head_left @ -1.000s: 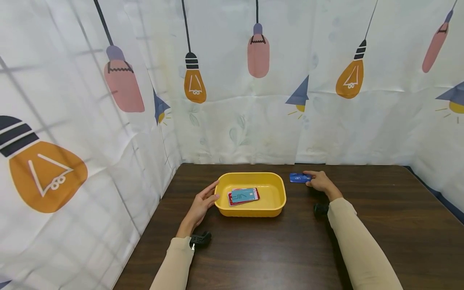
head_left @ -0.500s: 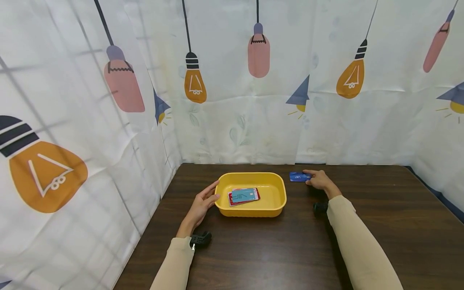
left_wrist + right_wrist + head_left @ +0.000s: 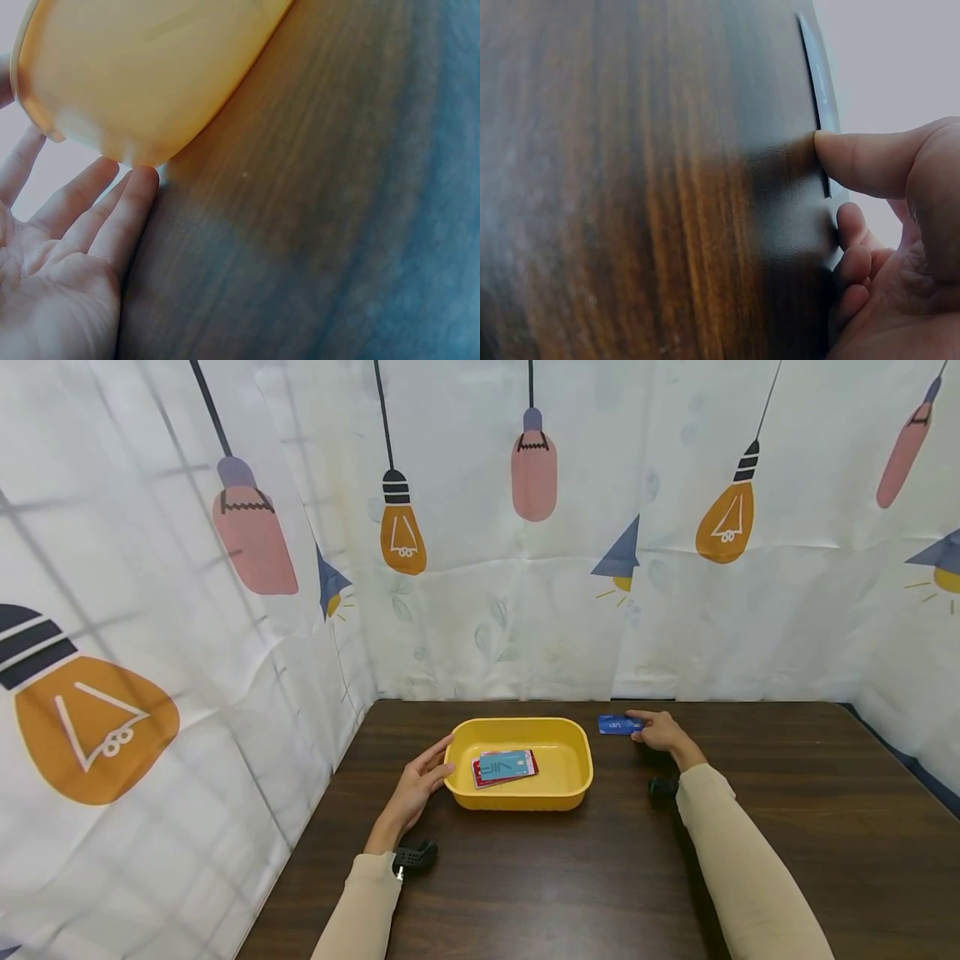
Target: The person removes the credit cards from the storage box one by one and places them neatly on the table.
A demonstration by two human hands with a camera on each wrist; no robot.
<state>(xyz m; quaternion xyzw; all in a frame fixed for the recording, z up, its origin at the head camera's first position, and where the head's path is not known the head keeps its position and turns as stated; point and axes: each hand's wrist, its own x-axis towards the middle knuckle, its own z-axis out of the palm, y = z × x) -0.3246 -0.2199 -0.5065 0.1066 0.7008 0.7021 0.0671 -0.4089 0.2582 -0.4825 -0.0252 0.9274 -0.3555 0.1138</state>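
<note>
Left hand (image 3: 416,787) flat, fingers straight against yellow tray (image 3: 573,781) side. Right hand (image 3: 660,732) fingertips on blue card (image 3: 618,725), flat on tabletop (image 3: 787,827) just right of tray, not pinched. Cards (image 3: 504,767) stacked inside tray.

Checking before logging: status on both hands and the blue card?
Left hand open against yellow tray. Right hand fingertips on blue card, flat on table, not lifted. Path to tray unobstructed.
</note>
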